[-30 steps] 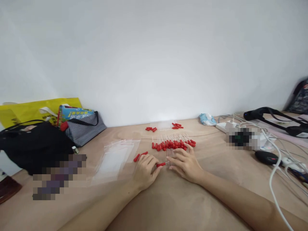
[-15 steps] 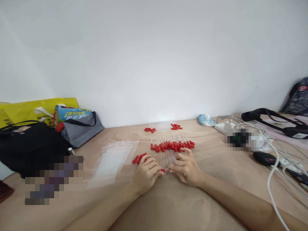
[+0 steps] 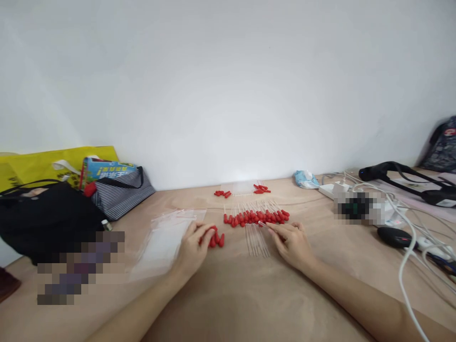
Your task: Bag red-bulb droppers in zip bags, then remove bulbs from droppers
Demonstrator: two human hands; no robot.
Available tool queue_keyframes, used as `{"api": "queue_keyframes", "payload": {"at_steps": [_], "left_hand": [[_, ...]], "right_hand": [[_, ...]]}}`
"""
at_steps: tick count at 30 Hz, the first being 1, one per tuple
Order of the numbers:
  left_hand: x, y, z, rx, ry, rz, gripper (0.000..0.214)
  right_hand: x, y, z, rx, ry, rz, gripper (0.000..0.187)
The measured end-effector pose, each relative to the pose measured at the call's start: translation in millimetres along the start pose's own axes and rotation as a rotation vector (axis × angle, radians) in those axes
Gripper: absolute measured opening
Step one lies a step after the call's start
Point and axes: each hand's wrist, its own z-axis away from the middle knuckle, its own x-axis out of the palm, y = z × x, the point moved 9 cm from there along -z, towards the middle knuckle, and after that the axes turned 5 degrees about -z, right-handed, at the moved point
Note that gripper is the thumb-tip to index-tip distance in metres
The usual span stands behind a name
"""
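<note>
My left hand (image 3: 194, 248) is closed in a pinch over a small pile of red rubber bulbs (image 3: 221, 241), with one red bulb (image 3: 213, 229) at its fingertips. Between the thumb and fingers of my right hand (image 3: 292, 244) is a thin clear glass tube (image 3: 262, 224), its end pointing up and left. Several loose glass tubes (image 3: 255, 242) lie side by side just left of that hand. Beyond both hands, a row of droppers (image 3: 256, 216) lies with red bulbs towards me and clear stems pointing away.
Clear zip bags (image 3: 167, 240) lie left of my left hand. By the wall are more red bulbs (image 3: 223, 194) and droppers (image 3: 261, 188). Bags (image 3: 123, 192) stand at left. At right are a blue-white crumpled packet (image 3: 306, 179), a black mouse (image 3: 394, 236), cables and a black headset (image 3: 388, 173).
My hands have moved apart from where they met at a red bulb and a glass tube. The left went left to the bulb pile; the right now holds a tube near the row.
</note>
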Motion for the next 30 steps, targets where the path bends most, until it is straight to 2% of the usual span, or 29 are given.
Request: {"api": "queue_keyframes", "payload": {"at_steps": [4,7,14,20,23,27,30], "left_hand": [[-8.7,-46.5,-13.1,-0.277,-0.038,-0.047,0.027],[-4.0,-63.6,-11.8,-0.370,-0.110,-0.049,0.028],[17.7,-57.3,1.8,-0.347,-0.268,-0.091,0.024],[9.8,-61.6,1.1,-0.403,-0.251,-0.057,0.034],[11.1,-62.2,-7.2,-0.408,-0.296,-0.159,0.029],[37.4,-60.7,-26.9,-0.396,-0.433,-0.258,0.015],[63.7,-64.8,-42.4,-0.450,-0.506,-0.294,0.018]], "right_hand": [[3.8,0.9,2.6,0.064,-0.063,0.049,0.027],[7.2,-2.2,3.5,0.061,-0.104,0.094,0.019],[12.6,-6.8,2.1,0.019,-0.101,0.165,0.015],[17.4,-16.6,6.1,0.016,-0.220,0.162,0.014],[21.3,-19.8,9.2,0.005,-0.283,0.186,0.016],[28.2,-19.5,12.1,0.013,-0.370,0.175,0.025],[29.7,-17.3,12.5,0.049,-0.413,0.132,0.031]]}}
